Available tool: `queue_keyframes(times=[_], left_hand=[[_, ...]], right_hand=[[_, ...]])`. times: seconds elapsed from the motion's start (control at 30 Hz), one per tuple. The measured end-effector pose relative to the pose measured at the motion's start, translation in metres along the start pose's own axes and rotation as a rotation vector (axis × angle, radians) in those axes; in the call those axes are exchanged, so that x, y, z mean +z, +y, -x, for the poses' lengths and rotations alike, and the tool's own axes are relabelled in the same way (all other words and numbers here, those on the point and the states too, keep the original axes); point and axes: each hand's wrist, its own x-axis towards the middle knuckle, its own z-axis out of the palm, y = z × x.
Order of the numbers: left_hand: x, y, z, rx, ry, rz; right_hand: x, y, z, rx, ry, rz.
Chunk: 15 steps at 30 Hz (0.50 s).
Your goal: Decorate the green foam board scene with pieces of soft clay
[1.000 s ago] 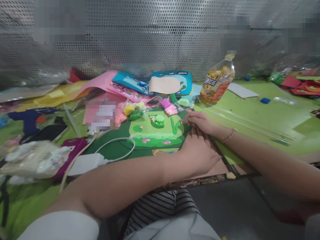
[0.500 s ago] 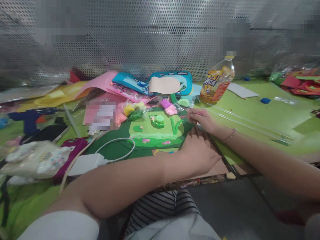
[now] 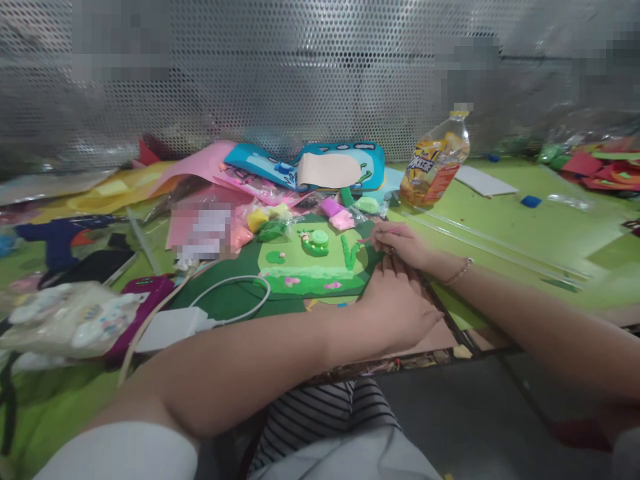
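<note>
My right hand (image 3: 400, 240) pinches a slim pink clay modelling tool (image 3: 366, 241). Its tip reaches the right edge of a green clay picture (image 3: 310, 272), close to a V-shaped green clay stem (image 3: 351, 253). On that picture are a green clay snail (image 3: 317, 241), a lily-pad shape, and a grassy strip with pink bits. My left hand (image 3: 395, 303) lies flat with fingers extended on the dark green sheet at the picture's lower right corner, just below my right hand.
Behind the picture lie bags of coloured clay (image 3: 341, 219) and a blue decorated board (image 3: 370, 160). A plastic bottle (image 3: 433, 163) stands at the back right, near clear rods (image 3: 500, 243). Leftward are a white charger (image 3: 173, 328), a phone (image 3: 97, 268) and a blue glue gun (image 3: 60, 240).
My right hand has shifted slightly, bringing the tool's tip a little left and down toward the V-shaped stem. My left hand stays in place.
</note>
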Motion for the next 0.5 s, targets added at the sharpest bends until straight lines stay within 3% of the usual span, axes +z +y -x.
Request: queue_keyframes(times=[0.5], left_hand=[[-0.0015,0.0002,-0.0003,0.017,0.021,0.004]], right_hand=[[0.0004,0.0018,0.0007,-0.028,-0.046,0.013]])
